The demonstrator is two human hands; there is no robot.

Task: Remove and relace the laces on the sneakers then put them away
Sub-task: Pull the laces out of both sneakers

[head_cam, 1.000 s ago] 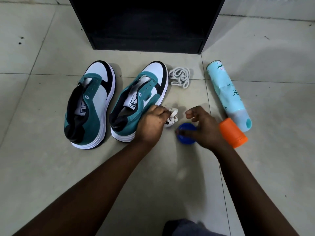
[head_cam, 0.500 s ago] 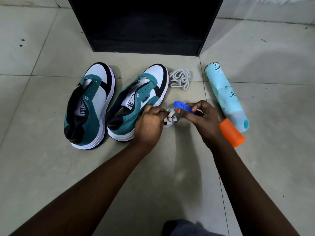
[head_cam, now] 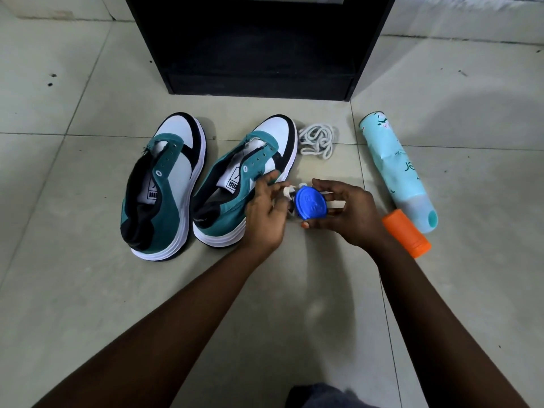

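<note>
Blue ridged plastic disc [head_cam: 311, 205] pinched by right hand [head_cam: 350, 214] fingers [head_cam: 329, 184].

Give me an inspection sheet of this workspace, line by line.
Surface: tiled floor, a few dark specks.
Job's things: two sneakers side by side, unlaced; loose lace beside the right one; second lace bundled between the hands.
Clutter: spray can lying down; orange cap next to it.
Grips: left hand pinches the bundled lace; right hand holds a blue disc.
Cables: nothing seen.
Surroundings: black cabinet, open front.
</note>
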